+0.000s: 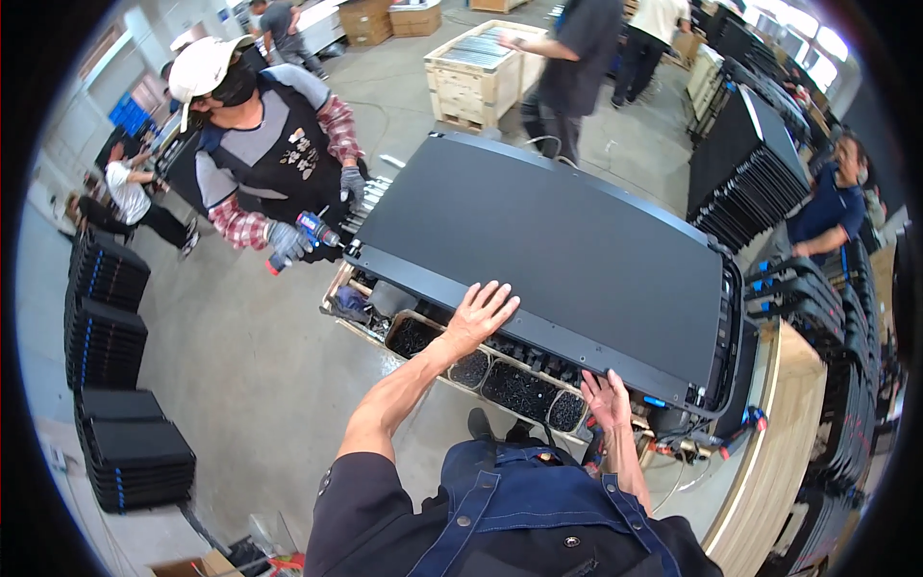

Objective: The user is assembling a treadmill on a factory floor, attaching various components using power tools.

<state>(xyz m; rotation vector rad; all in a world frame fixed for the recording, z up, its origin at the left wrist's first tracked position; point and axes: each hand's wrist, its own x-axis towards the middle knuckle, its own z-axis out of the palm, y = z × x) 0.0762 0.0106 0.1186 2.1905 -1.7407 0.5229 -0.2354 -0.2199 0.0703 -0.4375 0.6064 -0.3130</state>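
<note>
In front of me lies a long black treadmill deck, flat and raised above a wooden bench with bins. My left hand rests on the deck's near side rail, palm down and fingers spread. Farther right, my right hand is at the near edge, its fingers stretched up and apart against the rail. Neither hand grips anything. Small dark parts, apparently screws, fill bins under the near edge. A power drill is in the gloved hand of a co-worker at the deck's left end.
Stacked black decks stand at the far right, and more black stacks at the left. A wooden crate sits beyond the deck. Another power tool lies near a wooden board at right. Several people work around.
</note>
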